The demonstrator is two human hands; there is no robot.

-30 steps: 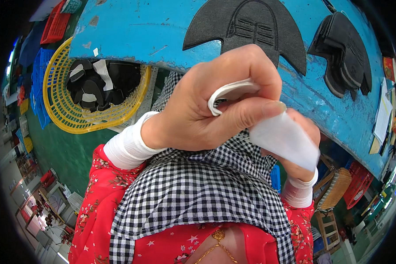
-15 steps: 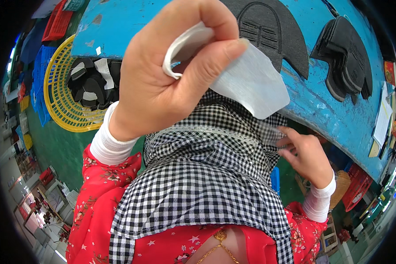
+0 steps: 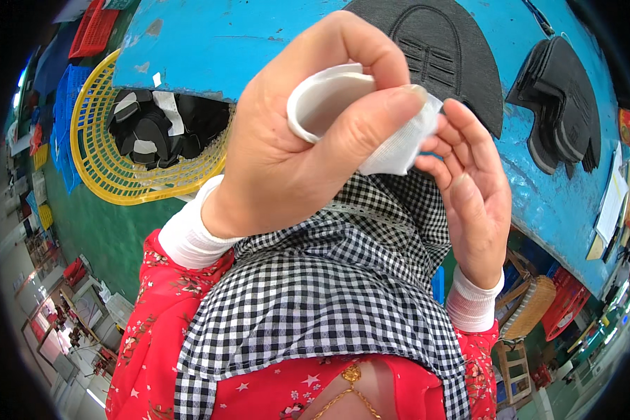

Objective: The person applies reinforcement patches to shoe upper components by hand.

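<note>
My left hand [image 3: 308, 119] is closed around white fabric pieces [image 3: 336, 101], thin and curled into a loop inside the fingers. The thumb presses on them from the front. A flap of finely textured white fabric sticks out past the thumb toward the right. At that flap's edge is my right hand [image 3: 472, 189], its fingers apart and slightly bent, the fingertips at or against the edge. Whether they pinch it is hard to see. Behind the hands, a black piece [image 3: 427, 49] with a stitched-looking curved pattern lies on the blue table [image 3: 210, 42].
A stack of black shaped pieces [image 3: 560, 105] lies on the table's right side. At left, a yellow basket [image 3: 94, 150] holds black parts with white slips. A red crate [image 3: 94, 31] and blue crate [image 3: 70, 133] stand beyond it. Papers [image 3: 609, 189] lie at the right edge.
My right hand has risen from below the table edge to the white fabric's free end. My left hand has moved slightly right and down, with the fabric more tightly curled.
</note>
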